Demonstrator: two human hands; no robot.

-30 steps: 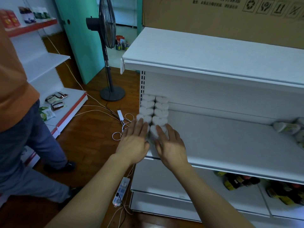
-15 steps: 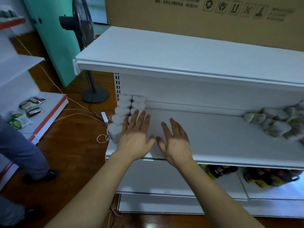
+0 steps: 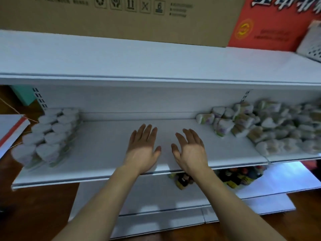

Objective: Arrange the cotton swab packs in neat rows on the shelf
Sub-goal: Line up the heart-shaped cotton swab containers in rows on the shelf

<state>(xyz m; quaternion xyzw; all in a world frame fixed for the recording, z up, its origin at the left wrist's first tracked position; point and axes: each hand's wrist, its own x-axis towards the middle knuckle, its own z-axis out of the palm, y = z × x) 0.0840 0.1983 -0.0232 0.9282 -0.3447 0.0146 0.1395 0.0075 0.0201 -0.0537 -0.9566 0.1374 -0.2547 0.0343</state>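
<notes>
with both the left hand [image 3: 141, 150] and right hand [image 3: 190, 151] released and empty, the loose pile [image 3: 260, 126] could be toppled off the shelf [image 3: 104, 153] by a careless reach.

Inspector: Any legible markings?
Clerk: The brown cardboard carton [image 3: 121, 18] across the top of the frame carries a row of handling pictograms, recycling sign included; its printed lines are too blurred to read. The red printed box [image 3: 271, 25], upper right, bears white characters and a round gold emblem, equally unreadable.

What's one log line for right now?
left hand: open, empty | right hand: open, empty | neat rows: shelf left | loose pile: shelf right
</notes>
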